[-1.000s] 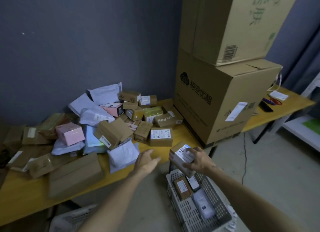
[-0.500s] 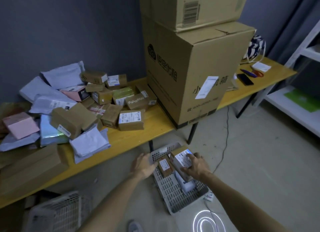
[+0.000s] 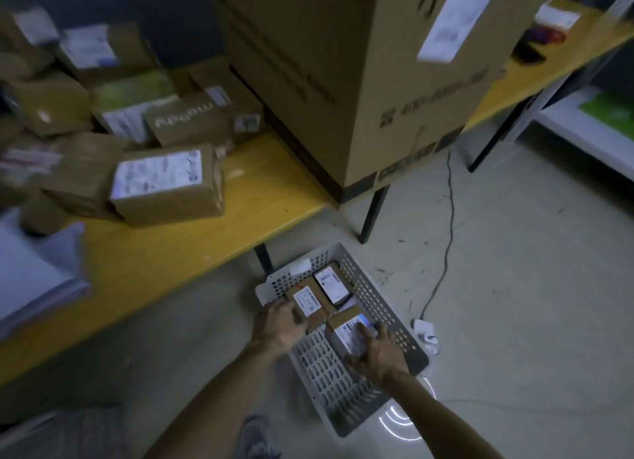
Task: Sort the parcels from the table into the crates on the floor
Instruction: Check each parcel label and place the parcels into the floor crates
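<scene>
A white slotted crate (image 3: 374, 301) stands on the floor just in front of the yellow table (image 3: 192, 249). My right hand (image 3: 377, 354) grips a small brown labelled box (image 3: 346, 331) low inside the crate. My left hand (image 3: 279, 325) holds the crate's left rim beside another labelled brown box (image 3: 307, 302). A dark parcel with a white label (image 3: 331, 283) lies at the crate's far end. Several brown boxes, one with a big white label (image 3: 164, 184), and grey mailer bags (image 3: 31, 277) are piled on the table.
A large cardboard carton (image 3: 360, 64) stands on the table above the crate. A black cable (image 3: 446, 239) runs over the floor to a white plug (image 3: 425, 333). A second crate (image 3: 68, 431) sits at lower left. White shelving (image 3: 583, 129) stands at right.
My right hand has carried the small box from table height down into the crate. My left hand has dropped from the table's edge to the crate's rim. The view has tilted downward.
</scene>
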